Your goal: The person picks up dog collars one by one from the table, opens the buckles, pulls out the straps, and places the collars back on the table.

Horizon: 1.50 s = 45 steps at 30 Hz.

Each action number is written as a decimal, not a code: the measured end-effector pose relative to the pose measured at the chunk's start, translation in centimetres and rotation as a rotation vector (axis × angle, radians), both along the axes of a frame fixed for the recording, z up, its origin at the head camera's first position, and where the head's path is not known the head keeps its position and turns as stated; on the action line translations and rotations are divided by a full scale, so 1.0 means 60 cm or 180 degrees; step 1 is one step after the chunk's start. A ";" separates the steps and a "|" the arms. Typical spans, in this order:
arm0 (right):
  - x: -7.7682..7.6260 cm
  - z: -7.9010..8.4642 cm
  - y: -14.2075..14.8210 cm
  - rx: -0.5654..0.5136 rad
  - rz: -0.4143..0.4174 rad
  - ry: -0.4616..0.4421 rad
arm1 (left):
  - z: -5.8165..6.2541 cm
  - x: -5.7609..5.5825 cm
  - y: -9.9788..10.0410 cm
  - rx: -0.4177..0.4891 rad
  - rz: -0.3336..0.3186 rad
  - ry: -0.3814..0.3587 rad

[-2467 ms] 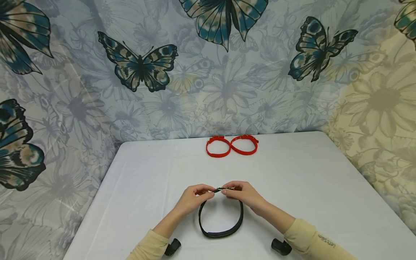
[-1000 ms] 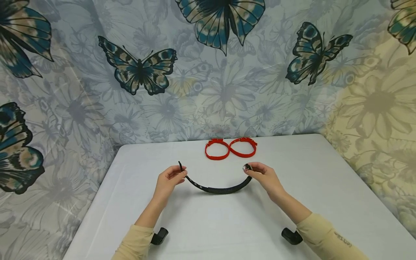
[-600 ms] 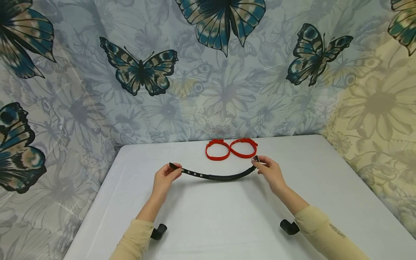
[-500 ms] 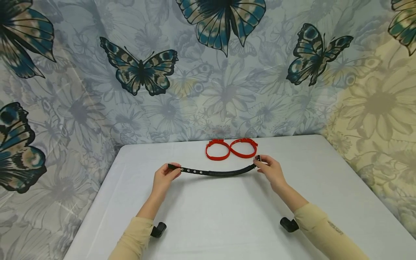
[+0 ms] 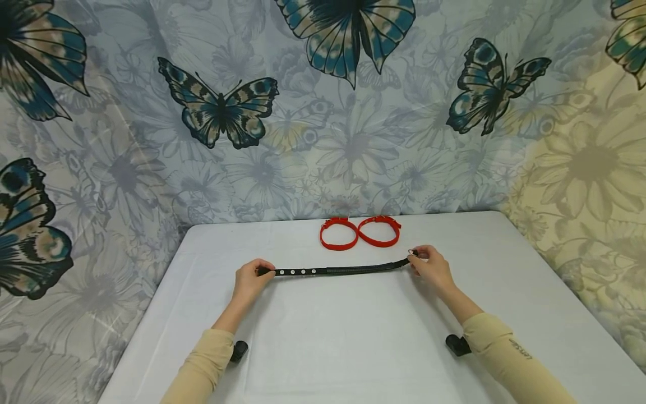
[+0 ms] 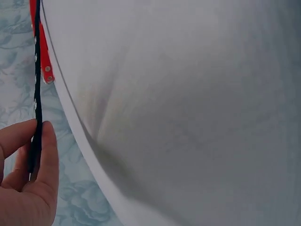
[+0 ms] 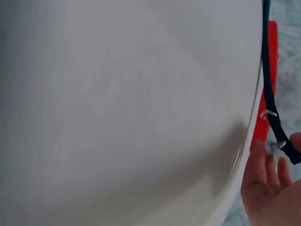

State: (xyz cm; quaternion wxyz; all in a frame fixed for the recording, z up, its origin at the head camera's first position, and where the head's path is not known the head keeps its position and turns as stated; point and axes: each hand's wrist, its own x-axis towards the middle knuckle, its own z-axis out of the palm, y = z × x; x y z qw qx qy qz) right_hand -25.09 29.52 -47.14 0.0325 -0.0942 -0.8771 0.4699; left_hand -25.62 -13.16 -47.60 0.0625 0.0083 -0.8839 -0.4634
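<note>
A black studded collar [image 5: 335,270] is stretched out straight just above the white table [image 5: 353,348]. My left hand [image 5: 250,279] pinches its strap tip, seen between thumb and finger in the left wrist view [image 6: 35,150]. My right hand [image 5: 428,266] pinches the buckle end, whose metal buckle [image 7: 277,143] shows in the right wrist view. Both forearms wear beige sleeves.
Two red collars [image 5: 360,232] closed into loops lie side by side at the table's far edge, just behind the black collar. A butterfly-and-flower printed cloth [image 5: 323,106] hangs behind and around the table. Black wrist-camera mounts [image 5: 456,344] sit below each forearm.
The black collar was a closed loop near me; my hands undid it, drew apart and carried it farther away, pulling it from a sagging arc into a straight line.
</note>
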 end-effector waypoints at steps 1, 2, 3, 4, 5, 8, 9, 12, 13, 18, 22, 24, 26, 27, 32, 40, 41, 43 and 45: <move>0.001 -0.001 0.003 0.0157 0.0053 0.0053 | -0.002 -0.001 -0.002 -0.0089 -0.0050 0.0034; 0.001 -0.003 0.006 0.0353 0.0102 0.0110 | -0.004 -0.002 -0.003 -0.0184 -0.0096 0.0080; 0.000 -0.004 0.010 0.0576 0.0165 0.0184 | -0.005 -0.004 -0.004 -0.0265 -0.0138 0.0106; 0.000 -0.006 0.012 0.0819 0.0223 0.0269 | -0.006 -0.004 -0.005 -0.0338 -0.0178 0.0119; -0.001 -0.007 0.014 0.1068 0.0290 0.0371 | -0.007 -0.005 -0.006 -0.0405 -0.0216 0.0128; -0.004 -0.007 0.019 0.1728 0.0454 0.0687 | -0.009 -0.007 -0.006 -0.0603 -0.0323 0.0151; -0.004 -0.006 0.020 0.1886 0.0507 0.0792 | -0.010 -0.008 -0.006 -0.0674 -0.0360 0.0156; -0.004 -0.003 0.020 0.2326 0.0650 0.1093 | -0.013 -0.011 -0.007 -0.0924 -0.0464 0.0183; -0.004 -0.002 0.020 0.2452 0.0697 0.1204 | -0.013 -0.011 -0.007 -0.1017 -0.0488 0.0182; -0.007 -0.008 0.019 0.3006 0.0953 0.1749 | -0.012 -0.010 -0.006 -0.1503 -0.0512 0.0311; -0.007 -0.013 0.012 0.3223 0.1196 0.1622 | -0.010 -0.006 -0.004 -0.1658 -0.0549 0.0360; -0.005 -0.016 0.008 0.3258 0.1273 0.1434 | -0.009 -0.004 -0.003 -0.1657 -0.0587 0.0346; -0.004 -0.018 0.006 0.3241 0.1311 0.1327 | -0.008 -0.002 -0.002 -0.1634 -0.0599 0.0324; -0.005 -0.019 0.006 0.3187 0.1311 0.1297 | -0.009 -0.002 -0.001 -0.1633 -0.0599 0.0331; -0.008 -0.016 0.016 0.2592 0.1163 0.1100 | -0.011 -0.003 -0.004 -0.1546 -0.0608 0.0256; -0.007 -0.015 0.028 0.2356 0.1055 0.0991 | -0.014 0.002 -0.006 -0.1436 -0.0660 0.0122; -0.007 -0.017 0.029 0.2427 0.1056 0.0996 | -0.012 0.003 -0.006 -0.1431 -0.0665 0.0096; -0.006 -0.019 0.029 0.2572 0.1033 0.0967 | -0.010 0.005 -0.005 -0.1425 -0.0689 0.0026; -0.005 -0.020 0.028 0.2684 0.0980 0.0926 | -0.007 0.005 -0.005 -0.1450 -0.0727 -0.0045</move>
